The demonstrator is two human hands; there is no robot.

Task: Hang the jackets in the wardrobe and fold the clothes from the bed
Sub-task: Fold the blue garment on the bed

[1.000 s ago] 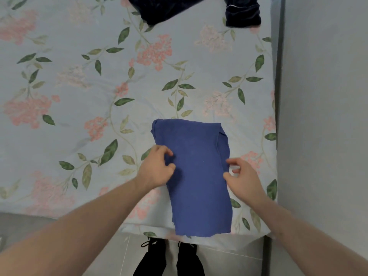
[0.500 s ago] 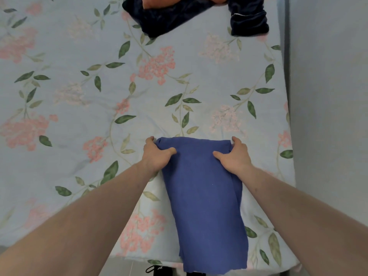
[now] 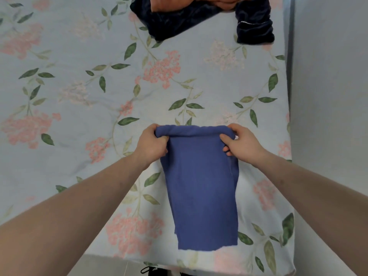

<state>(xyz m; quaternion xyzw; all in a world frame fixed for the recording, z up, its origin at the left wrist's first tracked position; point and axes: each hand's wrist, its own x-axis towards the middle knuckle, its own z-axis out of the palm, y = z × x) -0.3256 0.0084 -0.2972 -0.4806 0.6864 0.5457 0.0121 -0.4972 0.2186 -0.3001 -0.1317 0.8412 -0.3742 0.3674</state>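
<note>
Setting: floral bed sheet is spread flat across the bed, with a pale wall running along its right edge.
Garment: blue cloth is laid lengthwise near the bed's near edge, already narrowed to a long strip, its lower end close to the mattress edge.
Far end: the top edge is rolled slightly toward the person, so a fold toward the near end is judged to be starting.
Left hand: its fingers are closed on the cloth's top left corner, thumb over the rolled edge.
Right hand: the top right corner is pinched between thumb and curled fingers.
Reason for the hold: both corners are gripped at once so the edge is kept straight and level while it is carried over.
Other clothes: a dark garment with orange fabric on it is left at the far end, beside a small dark folded piece; they are well apart from the blue cloth.
Progress: folding is judged partly done; the jackets' state cannot be told.
</note>
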